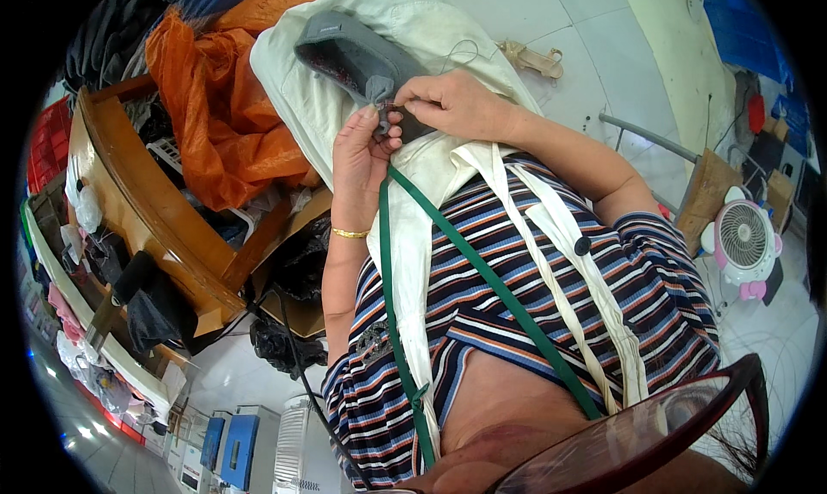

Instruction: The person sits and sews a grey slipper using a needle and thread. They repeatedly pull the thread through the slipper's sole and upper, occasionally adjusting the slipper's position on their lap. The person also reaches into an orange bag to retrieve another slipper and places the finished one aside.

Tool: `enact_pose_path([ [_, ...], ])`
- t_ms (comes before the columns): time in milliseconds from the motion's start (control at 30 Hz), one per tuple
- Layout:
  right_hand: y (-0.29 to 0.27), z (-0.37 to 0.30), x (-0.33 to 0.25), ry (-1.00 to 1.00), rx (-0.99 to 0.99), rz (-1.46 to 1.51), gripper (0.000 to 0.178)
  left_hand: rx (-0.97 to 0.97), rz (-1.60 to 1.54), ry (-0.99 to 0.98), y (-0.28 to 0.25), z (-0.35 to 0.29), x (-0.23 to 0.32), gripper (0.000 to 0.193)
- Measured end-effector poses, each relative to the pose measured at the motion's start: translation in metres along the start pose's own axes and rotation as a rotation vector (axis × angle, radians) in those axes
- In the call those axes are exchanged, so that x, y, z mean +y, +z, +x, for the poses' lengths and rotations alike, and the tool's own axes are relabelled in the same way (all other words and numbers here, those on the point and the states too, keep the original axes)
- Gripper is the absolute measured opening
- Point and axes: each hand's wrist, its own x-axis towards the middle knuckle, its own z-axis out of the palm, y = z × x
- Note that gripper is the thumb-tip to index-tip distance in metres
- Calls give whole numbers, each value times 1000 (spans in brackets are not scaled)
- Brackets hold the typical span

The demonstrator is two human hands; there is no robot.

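A grey slip-on shoe (401, 62) with a dark, speckled inside lies on the pale cloth apron (297, 115) over my lap. A small knotted grey fabric bow (380, 88) sits at its near end. With thumb and fingers pinched, my left hand (366, 145) holds the grey fabric just below the bow. From the right, my right hand (457, 106) comes up close to it, fingertips pressed together beside the bow; what they pinch is too small to make out. A thin loop of thread (461, 56) curves over the apron beyond my right hand.
A bright orange sheet (228, 106) is heaped to the left, beside a wooden cabinet (155, 192). A beige strappy shoe (530, 59) lies on the tiled floor beyond the apron. A white and pink fan (743, 236) stands at the right, near a metal rail (646, 136).
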Motion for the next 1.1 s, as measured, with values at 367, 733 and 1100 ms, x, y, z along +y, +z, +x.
enact_pose_path([
  [367,3,-2,9,240,-134,316,18,109,242,210,16,-9,-5,18],
  [733,8,3,2,352,-125,448,17,129,378,295,16,-5,-13,18],
  [1100,9,7,-3,328,-131,438,15,113,297,284,16,-5,-10,18],
])
